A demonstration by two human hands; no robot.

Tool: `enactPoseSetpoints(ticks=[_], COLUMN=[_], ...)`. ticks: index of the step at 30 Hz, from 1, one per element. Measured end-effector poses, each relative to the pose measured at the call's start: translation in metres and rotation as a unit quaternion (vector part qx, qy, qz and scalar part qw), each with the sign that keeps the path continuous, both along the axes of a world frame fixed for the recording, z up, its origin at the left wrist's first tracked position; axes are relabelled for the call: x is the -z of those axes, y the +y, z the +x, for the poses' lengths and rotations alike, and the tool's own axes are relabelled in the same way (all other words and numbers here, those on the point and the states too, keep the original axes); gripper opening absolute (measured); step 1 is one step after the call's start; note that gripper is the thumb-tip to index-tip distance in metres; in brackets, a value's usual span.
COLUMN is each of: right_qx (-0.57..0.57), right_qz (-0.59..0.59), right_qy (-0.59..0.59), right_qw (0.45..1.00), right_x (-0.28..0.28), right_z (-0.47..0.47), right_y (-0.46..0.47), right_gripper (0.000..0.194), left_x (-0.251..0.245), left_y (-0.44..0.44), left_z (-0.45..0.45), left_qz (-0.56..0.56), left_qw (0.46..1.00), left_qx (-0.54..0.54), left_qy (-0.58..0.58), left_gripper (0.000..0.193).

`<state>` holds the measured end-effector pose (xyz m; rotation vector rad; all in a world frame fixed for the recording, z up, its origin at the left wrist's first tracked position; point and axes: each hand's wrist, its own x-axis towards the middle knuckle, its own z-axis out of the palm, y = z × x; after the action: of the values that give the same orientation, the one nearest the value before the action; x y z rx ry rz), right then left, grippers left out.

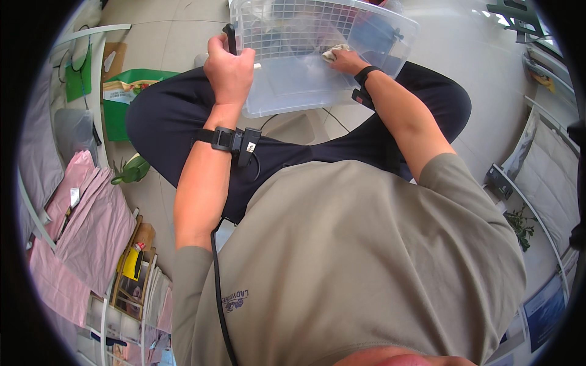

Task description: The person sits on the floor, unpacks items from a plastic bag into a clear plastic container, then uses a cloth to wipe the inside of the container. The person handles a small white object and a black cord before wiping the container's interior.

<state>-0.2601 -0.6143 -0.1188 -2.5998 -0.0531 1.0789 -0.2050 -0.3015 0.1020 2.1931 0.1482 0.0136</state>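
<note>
A clear plastic storage box rests tilted between the person's knees, its inside facing up. My left hand is closed around the box's left side, at a black handle or clip; the fingertips are partly hidden. Inside the box, towards its right side, my right hand presses a crumpled whitish cloth against the clear plastic. A white grid shows at the far part of the box; whether it lies inside or behind the plastic I cannot tell.
A light plastic stool stands below the box. At the left are a green bag, a plant and pink cloth on a rack. A rack with pale bedding stands at the right. A black cable runs down the shirt.
</note>
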Motion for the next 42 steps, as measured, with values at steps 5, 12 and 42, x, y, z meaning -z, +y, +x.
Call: enactPoseSetpoints(ticks=[5,12,42], right_qx=[0.216,0.073,0.011], right_qz=[0.104,-0.107,0.041], right_qy=[0.038,-0.113,-0.281], right_qw=[0.970,0.985,0.959], right_x=[-0.004,-0.019,-0.058], right_z=[-0.003,-0.008,0.052], right_y=[-0.013,0.014,0.080], right_gripper=[0.034,0.035,0.037], left_x=[0.001,0.003,0.009], left_y=[-0.001,0.003,0.005], left_z=[0.002,0.001,0.006], left_qz=[0.011,0.002,-0.022], left_qw=[1.000,0.999,0.997], left_qx=[-0.010,-0.015,-0.027], left_qy=[0.027,0.036,0.067], left_gripper=[0.042,0.042,0.039])
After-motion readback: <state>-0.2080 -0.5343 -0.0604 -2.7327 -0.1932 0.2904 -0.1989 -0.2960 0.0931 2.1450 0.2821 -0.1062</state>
